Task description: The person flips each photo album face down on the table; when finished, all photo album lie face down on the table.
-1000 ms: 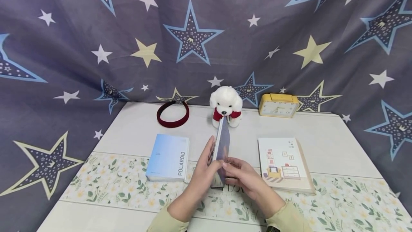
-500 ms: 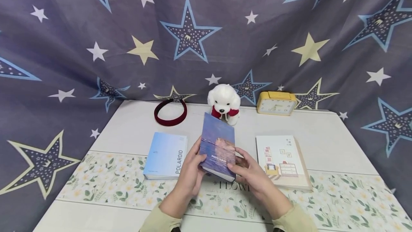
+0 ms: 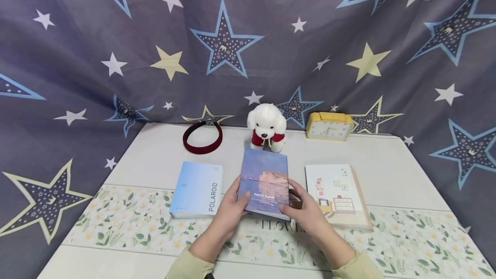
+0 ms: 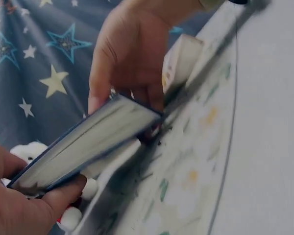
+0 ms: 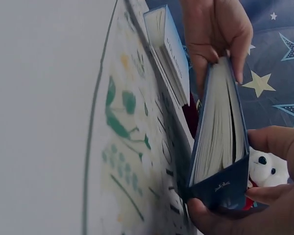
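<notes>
Between both hands is a photo album [image 3: 265,175], its purple-blue cover with a pink rocky shore and the words "PHOTO ALBUM" facing up. My left hand [image 3: 227,210] grips the left side, thumb on the cover and fingers beneath. On the right side my right hand [image 3: 308,212] holds it the same way. The right wrist view shows the page block [image 5: 213,127] edge-on, with the dark spine [image 5: 225,183] beside the right hand. Above the flowered tabletop, the album [image 4: 88,144] appears tilted in the left wrist view.
A blue "POLAROID" album [image 3: 197,188] lies left, and a white illustrated book [image 3: 337,193] right. Behind stand a white toy dog [image 3: 266,119] in red and a yellow clock [image 3: 329,126]. A dark red headband [image 3: 203,146] sits back left, before the star-patterned curtain [image 3: 232,89].
The album has turned from edge-on to cover-up and come lower, its front now squarely in view. Both hands have moved with it, shifting from its lower part to its two sides.
</notes>
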The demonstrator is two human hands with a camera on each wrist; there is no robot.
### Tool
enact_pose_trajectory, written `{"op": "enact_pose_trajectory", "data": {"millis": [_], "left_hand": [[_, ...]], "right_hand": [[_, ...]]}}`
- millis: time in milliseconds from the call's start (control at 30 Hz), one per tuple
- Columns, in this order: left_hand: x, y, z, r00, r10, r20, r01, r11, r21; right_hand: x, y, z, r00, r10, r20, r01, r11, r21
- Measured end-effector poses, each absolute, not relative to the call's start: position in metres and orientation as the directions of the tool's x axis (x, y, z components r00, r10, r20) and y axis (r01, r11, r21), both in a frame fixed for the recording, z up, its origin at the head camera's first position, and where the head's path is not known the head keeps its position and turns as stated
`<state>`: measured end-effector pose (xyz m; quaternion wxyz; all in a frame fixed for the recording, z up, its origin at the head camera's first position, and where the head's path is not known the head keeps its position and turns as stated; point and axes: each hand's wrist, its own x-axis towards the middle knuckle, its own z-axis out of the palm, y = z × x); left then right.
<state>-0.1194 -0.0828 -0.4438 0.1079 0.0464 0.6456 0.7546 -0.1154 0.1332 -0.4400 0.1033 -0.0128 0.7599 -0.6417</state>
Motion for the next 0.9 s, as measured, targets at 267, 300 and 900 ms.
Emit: {"op": "enact_pose_trajectory", "data": {"millis": [267, 300, 900], "left_hand": [[-0.123, -0.082, -0.455, -0.974, 0.219, -0.053, -0.041, 0.059, 0.997], [-0.124, -0.083, -0.455, -0.973, 0.225, -0.050, -0.037, 0.063, 0.997], [-0.127, -0.084, -0.465, -0.965, 0.262, -0.031, 0.046, 0.282, 0.958]], "right_hand": [[-0.112, 0.134, -0.441, -0.988, -0.135, -0.070, 0.026, 0.304, -0.952], [-0.112, 0.134, -0.441, -0.990, -0.129, -0.061, 0.016, 0.326, -0.945], [-0.108, 0.132, -0.437, -0.994, -0.110, 0.013, -0.072, 0.556, -0.828]]}}
